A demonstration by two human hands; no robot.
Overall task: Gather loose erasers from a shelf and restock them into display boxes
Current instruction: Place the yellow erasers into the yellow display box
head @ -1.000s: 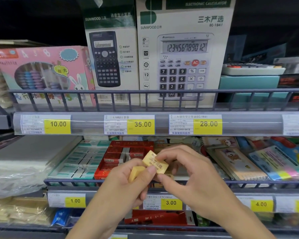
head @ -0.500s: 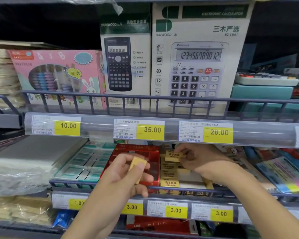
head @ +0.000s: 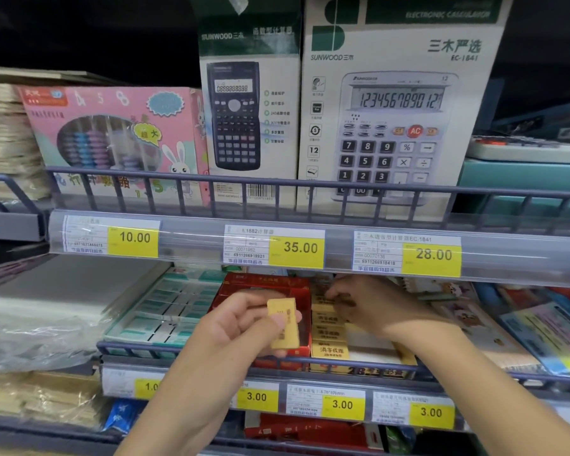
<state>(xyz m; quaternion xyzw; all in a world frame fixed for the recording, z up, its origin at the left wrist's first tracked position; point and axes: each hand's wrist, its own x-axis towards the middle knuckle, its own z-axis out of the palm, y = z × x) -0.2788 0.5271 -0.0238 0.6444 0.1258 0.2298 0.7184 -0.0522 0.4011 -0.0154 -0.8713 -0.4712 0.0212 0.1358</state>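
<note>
At lower centre of the frame, the left hand (head: 241,327) pinched a yellow eraser (head: 283,324) between thumb and curled fingers, in front of the red display box (head: 264,287). Half a second earlier this eraser had been tilted with its upper end leaning right; it now stood close to upright, long axis running top to bottom of the frame, printed face toward the camera, upper end just below the box's top edge.

Right of centre, the right hand (head: 372,304) had stayed deep in the yellow display box (head: 329,337), under the price rail (head: 310,248), fingers curled downward onto a second eraser (head: 339,299) at the back of the box. That piece was blurred; its orientation could not be determined. Earlier it had been held clear above the row.

Packed erasers (head: 328,350) lay flat in a column inside the yellow box, long axes left to right, labels facing up. The box sat behind the wire shelf rail (head: 359,365), touching the red box on its left.
</note>
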